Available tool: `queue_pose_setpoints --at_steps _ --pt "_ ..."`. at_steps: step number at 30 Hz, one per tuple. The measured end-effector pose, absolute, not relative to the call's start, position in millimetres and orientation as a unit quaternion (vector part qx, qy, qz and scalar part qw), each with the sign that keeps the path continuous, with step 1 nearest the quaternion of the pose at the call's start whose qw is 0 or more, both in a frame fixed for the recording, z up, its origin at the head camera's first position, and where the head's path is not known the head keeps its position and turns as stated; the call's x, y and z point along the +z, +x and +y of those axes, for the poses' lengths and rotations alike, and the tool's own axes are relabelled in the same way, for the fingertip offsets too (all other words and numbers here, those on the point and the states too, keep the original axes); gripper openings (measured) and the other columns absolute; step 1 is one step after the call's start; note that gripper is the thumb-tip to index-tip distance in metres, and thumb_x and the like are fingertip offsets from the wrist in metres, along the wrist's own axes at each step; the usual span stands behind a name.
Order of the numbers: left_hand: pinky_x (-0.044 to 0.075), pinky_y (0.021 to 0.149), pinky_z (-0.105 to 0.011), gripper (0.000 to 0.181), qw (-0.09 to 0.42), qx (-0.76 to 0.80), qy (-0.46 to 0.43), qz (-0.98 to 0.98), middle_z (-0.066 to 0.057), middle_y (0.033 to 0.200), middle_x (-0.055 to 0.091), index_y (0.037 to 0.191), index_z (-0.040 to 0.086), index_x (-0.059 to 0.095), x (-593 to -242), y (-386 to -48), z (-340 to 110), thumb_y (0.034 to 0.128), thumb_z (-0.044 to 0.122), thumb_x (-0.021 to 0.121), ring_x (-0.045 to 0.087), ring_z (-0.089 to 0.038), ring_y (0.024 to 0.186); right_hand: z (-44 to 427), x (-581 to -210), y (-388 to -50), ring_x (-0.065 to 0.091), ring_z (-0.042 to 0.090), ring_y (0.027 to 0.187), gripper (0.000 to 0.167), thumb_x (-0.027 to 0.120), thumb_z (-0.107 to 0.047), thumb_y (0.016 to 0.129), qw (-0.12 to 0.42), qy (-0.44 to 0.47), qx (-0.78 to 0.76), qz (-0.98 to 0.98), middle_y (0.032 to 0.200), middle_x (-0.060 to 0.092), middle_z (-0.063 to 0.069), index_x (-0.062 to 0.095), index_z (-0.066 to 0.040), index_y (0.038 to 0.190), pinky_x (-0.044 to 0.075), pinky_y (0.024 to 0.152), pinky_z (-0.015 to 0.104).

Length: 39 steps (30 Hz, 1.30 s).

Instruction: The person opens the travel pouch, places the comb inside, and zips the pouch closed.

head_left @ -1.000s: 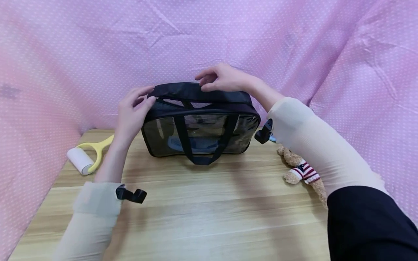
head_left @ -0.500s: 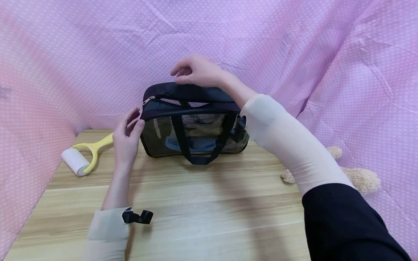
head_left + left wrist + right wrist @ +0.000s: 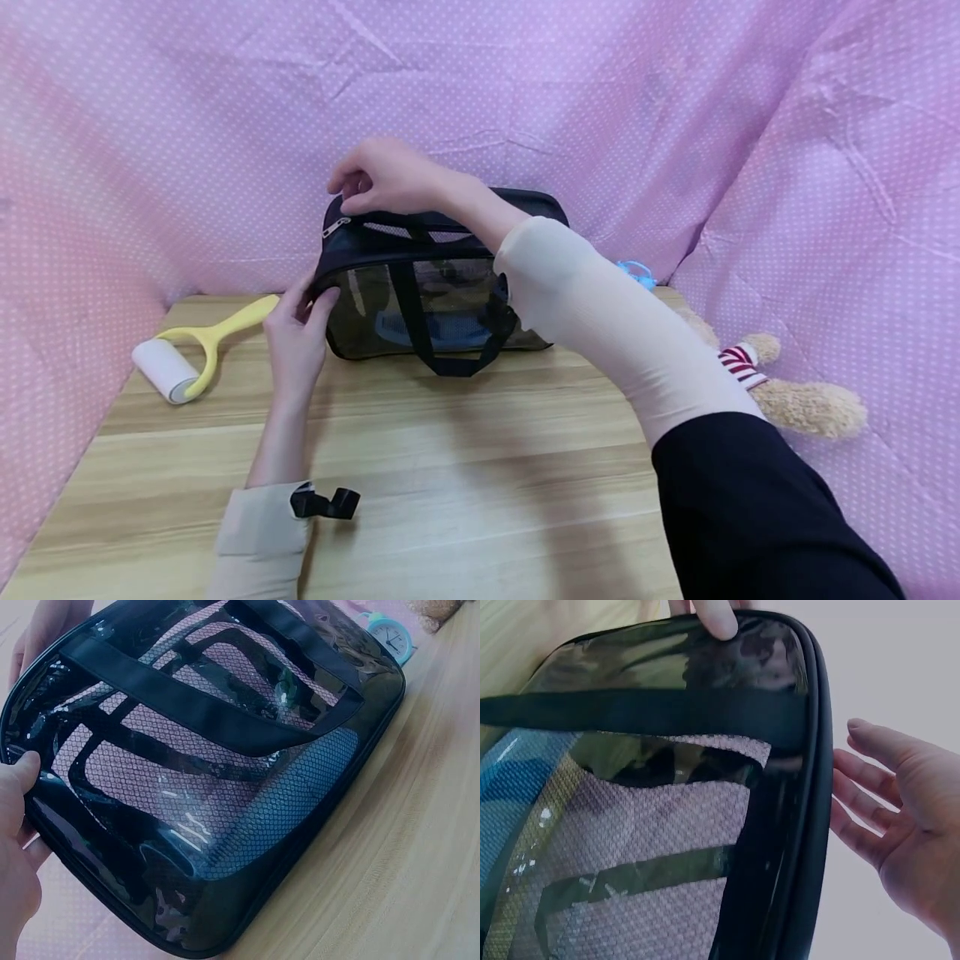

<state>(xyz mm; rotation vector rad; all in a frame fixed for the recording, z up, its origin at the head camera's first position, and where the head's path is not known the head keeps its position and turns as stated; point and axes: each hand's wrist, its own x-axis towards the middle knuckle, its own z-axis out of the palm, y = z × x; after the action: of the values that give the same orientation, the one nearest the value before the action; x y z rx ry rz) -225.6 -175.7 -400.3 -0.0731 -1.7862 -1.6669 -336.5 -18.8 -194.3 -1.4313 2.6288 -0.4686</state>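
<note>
A black toiletry bag (image 3: 365, 304) with clear sides and strap handles stands upright on the table. Its top zipper gapes partway, and the metal zipper pull (image 3: 335, 227) sits at the left end. Through the clear front shows a blue comb (image 3: 442, 331), lying along the bottom. My left hand (image 3: 295, 346) grips the bag's left end, thumb (image 3: 28, 769) on the front panel and fingers round the side. Above the top left corner, close to the zipper pull, is my right hand (image 3: 393, 177), its fingers loosely bent with nothing seen between them; contact with the bag is unclear.
On the left lies a lint roller (image 3: 213, 335) with a yellow handle. A teddy bear (image 3: 806, 407) in a striped top lies on the right, partly behind my right arm. A light blue alarm clock (image 3: 391, 639) stands beyond the bag. Pink dotted cloth (image 3: 480, 75) hangs behind the table (image 3: 420, 467).
My right hand has moved left along the bag's top to the zipper end. My left hand has dropped from the top corner to the bag's left side and now grips it.
</note>
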Motion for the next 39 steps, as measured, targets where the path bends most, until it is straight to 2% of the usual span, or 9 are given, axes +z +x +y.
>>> queue_pose_setpoints --at_steps 6,15,22,27,32,37,39 --pt "0.054 0.093 -0.013 0.031 0.346 -0.644 -0.032 -0.681 0.008 0.118 0.073 0.128 0.006 0.073 -402 -225 -175 0.0972 0.009 0.070 0.068 0.001 0.107 -37 -196 -328 0.064 0.010 0.114 0.030 0.063 -0.016 0.101 0.061 -0.492 -0.112 0.861 0.127 0.072 0.005 0.069 -0.009 0.130 0.048 0.101 0.017" --pt "0.054 0.089 -0.013 0.029 0.340 -0.642 -0.030 -0.687 0.008 0.117 0.074 0.126 0.008 0.074 -402 -225 -174 0.0979 0.011 0.070 0.068 0.001 0.104 -49 -200 -318 0.062 0.012 0.123 0.030 0.062 -0.012 0.103 0.073 -0.499 -0.043 0.862 0.136 0.067 0.006 0.068 -0.009 0.132 0.047 0.108 0.020" --pt "0.054 0.087 -0.013 0.029 0.341 -0.644 -0.029 -0.684 0.012 0.113 0.075 0.125 0.005 0.074 -402 -227 -173 0.0969 0.005 0.069 0.067 0.004 0.100 -53 -203 -315 0.064 0.011 0.119 0.030 0.059 -0.005 0.102 0.069 -0.506 -0.028 0.859 0.134 0.068 0.004 0.069 -0.009 0.129 0.049 0.105 0.018" --pt "0.055 0.087 -0.012 0.030 0.340 -0.644 -0.022 -0.685 0.013 0.112 0.074 0.127 0.006 0.073 -402 -226 -173 0.0973 0.008 0.070 0.067 0.004 0.100 -56 -205 -315 0.063 0.011 0.115 0.030 0.058 -0.001 0.101 0.058 -0.515 -0.025 0.855 0.128 0.069 0.004 0.070 -0.010 0.127 0.049 0.101 0.018" --pt "0.055 0.087 -0.012 0.029 0.344 -0.639 -0.024 -0.688 0.010 0.113 0.075 0.125 0.007 0.074 -402 -225 -173 0.0969 0.006 0.070 0.067 0.006 0.099 -55 -206 -315 0.064 0.011 0.112 0.028 0.057 0.000 0.100 0.046 -0.523 -0.023 0.851 0.125 0.071 0.004 0.071 -0.009 0.122 0.050 0.099 0.019" --pt "0.054 0.088 -0.013 0.027 0.345 -0.635 -0.029 -0.691 -0.007 0.119 0.076 0.124 0.008 0.075 -403 -225 -173 0.0973 0.011 0.071 0.068 0.002 0.101 -54 -207 -313 0.063 0.012 0.110 0.022 0.058 -0.006 0.103 0.023 -0.526 0.000 0.850 0.123 0.072 0.003 0.074 -0.010 0.118 0.050 0.100 0.023" --pt "0.054 0.087 -0.013 0.027 0.345 -0.633 -0.029 -0.693 -0.009 0.120 0.076 0.124 0.008 0.075 -403 -225 -173 0.0972 0.012 0.071 0.068 0.001 0.100 -55 -208 -313 0.061 0.013 0.105 0.025 0.053 -0.006 0.105 0.011 -0.524 0.013 0.851 0.121 0.072 0.003 0.074 -0.011 0.118 0.049 0.098 0.023"
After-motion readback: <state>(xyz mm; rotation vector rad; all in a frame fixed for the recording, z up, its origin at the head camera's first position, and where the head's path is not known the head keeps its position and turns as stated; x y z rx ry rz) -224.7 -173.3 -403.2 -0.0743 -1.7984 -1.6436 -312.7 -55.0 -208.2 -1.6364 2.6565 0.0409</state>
